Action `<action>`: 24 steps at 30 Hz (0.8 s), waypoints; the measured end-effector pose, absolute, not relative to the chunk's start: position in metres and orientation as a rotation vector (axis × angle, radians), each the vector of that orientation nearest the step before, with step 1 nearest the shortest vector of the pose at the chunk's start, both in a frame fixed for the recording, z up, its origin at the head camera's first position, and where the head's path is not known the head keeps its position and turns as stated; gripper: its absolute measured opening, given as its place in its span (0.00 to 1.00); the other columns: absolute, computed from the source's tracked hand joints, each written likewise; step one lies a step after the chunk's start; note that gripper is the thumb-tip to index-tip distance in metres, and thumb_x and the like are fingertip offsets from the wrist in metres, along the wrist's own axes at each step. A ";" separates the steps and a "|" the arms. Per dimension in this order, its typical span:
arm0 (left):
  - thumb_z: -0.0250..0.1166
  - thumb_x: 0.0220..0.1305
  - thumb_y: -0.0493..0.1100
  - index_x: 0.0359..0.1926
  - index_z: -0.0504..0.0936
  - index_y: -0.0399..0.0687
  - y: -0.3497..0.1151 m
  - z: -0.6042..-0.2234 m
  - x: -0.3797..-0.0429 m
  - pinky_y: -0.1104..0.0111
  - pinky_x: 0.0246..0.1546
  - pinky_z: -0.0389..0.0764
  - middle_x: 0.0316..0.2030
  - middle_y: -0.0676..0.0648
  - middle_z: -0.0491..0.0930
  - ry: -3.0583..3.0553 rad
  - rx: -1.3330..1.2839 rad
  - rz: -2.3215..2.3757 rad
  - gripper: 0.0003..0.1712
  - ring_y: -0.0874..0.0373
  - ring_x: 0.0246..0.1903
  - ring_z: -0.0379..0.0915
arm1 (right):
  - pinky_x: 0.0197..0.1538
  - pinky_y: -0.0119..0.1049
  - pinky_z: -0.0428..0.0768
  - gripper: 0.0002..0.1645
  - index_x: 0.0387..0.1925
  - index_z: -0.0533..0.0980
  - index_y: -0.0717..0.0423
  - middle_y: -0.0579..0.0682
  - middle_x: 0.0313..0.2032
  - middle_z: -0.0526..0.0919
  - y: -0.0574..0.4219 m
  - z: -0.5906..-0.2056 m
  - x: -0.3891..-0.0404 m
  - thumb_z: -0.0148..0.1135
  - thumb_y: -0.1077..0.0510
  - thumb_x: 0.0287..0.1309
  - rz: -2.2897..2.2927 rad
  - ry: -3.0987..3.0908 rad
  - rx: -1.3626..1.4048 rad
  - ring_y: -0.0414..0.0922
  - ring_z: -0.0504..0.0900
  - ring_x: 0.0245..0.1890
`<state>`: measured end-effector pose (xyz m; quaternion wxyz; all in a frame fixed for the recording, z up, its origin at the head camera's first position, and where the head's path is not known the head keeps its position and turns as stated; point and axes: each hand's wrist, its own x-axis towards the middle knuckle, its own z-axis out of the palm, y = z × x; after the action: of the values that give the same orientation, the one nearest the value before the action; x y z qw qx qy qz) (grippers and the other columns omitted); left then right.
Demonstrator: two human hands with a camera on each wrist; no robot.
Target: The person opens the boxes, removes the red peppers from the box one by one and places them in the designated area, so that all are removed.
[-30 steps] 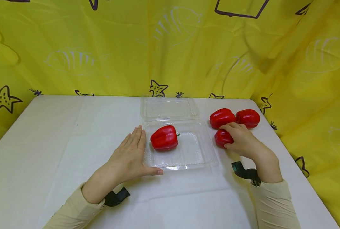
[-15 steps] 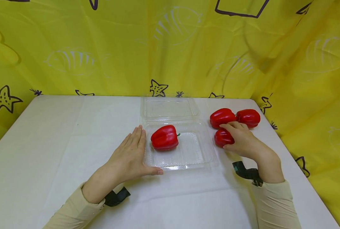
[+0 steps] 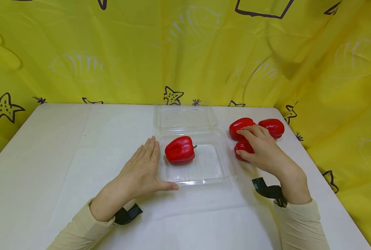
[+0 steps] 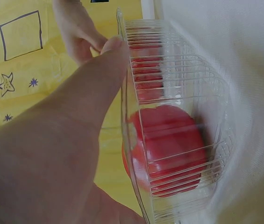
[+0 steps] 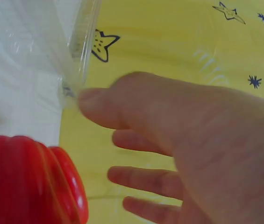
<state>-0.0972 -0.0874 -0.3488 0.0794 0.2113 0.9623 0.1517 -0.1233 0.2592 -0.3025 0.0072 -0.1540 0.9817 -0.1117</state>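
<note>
A clear plastic clamshell container (image 3: 208, 161) lies with its lid laid back, and one red bell pepper (image 3: 179, 150) rests on its side in the left part of the base. My left hand (image 3: 140, 173) lies flat along the container's left rim, fingers straight, thumb at the front edge. To the right of the container, my right hand (image 3: 264, 151) hovers above a nearer red bell pepper (image 3: 243, 149), which it partly covers. In the right wrist view, that hand's fingers are extended, and a gap separates them from the pepper (image 5: 24, 182).
Two more red bell peppers, a left one (image 3: 239, 125) and a right one (image 3: 274, 128), lie behind the right hand. The lid (image 3: 185, 117) reaches back towards the yellow patterned curtain (image 3: 126, 52). A white cloth (image 3: 88, 173) covers the table.
My right hand's fingers have come off the nearer pepper, spread, and risen slightly. That pepper remains in its place. The left hand has not moved.
</note>
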 end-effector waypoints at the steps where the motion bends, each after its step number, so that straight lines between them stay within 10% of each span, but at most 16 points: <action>1: 0.66 0.43 0.80 0.76 0.47 0.30 -0.088 -0.349 -0.097 0.47 0.76 0.50 0.78 0.34 0.42 2.880 0.632 0.452 0.77 0.39 0.78 0.37 | 0.63 0.70 0.68 0.36 0.64 0.70 0.62 0.64 0.63 0.69 0.257 -0.301 -0.123 0.71 0.58 0.55 -0.367 3.092 -0.513 0.66 0.58 0.67; 24: 0.66 0.43 0.80 0.76 0.47 0.30 -0.088 -0.348 -0.098 0.47 0.76 0.50 0.78 0.34 0.41 2.874 0.633 0.459 0.77 0.39 0.78 0.36 | 0.66 0.58 0.73 0.34 0.64 0.71 0.56 0.57 0.65 0.70 0.185 -0.293 -0.121 0.70 0.55 0.58 -0.474 3.129 -0.916 0.57 0.60 0.71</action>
<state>-0.0982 -0.0879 -0.3477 0.0813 0.2120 0.9617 0.1534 -0.1206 0.1854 -0.2933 -0.0764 -0.2773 0.9469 -0.1435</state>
